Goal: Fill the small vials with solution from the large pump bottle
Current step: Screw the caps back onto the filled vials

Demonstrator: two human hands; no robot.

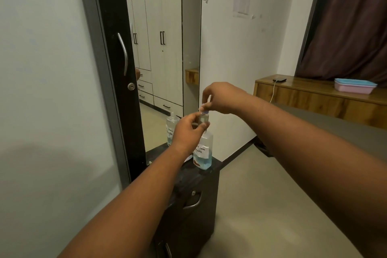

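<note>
A small vial [203,120] is being held upright in the left hand [187,132], right above the pump bottle [202,154] on the cabinet [189,199], while its cap [204,112] is being pinched from above by the right hand [222,98].

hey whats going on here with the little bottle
A person stands at a tall mirror over a dark cabinet. The left hand holds a small vial upright, while the right hand pinches at the vial's top, either at its cap or something held there; it is too blurred to tell. Just behind and below, the large bottle of bluish solution with a handwritten label stands on the cabinet top, its reflection showing in the mirror.
</note>
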